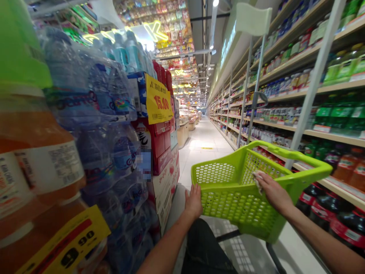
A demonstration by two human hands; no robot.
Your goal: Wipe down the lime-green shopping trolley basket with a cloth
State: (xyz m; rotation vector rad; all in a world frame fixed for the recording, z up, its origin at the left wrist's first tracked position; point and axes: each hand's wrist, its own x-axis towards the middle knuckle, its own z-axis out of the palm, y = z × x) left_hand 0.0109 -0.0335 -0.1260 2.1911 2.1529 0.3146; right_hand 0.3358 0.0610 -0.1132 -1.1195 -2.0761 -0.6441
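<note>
The right hand [270, 187] pinches a pale cloth [259, 187] at the near rim of the green cart [246, 199] in the aisle [199, 147], apparently wiping, the left hand [194, 202] loosely spread against its front corner, and the next stroke calls for steady pressure.

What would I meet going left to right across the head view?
Large orange drink bottles, clear plastic wrapped water bottles, yellow 15.00 price sign, left hand, right hand holding crumpled whitish material, green plastic bottles.

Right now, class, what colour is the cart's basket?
The basket is lime green, clearest in the head view.
</note>
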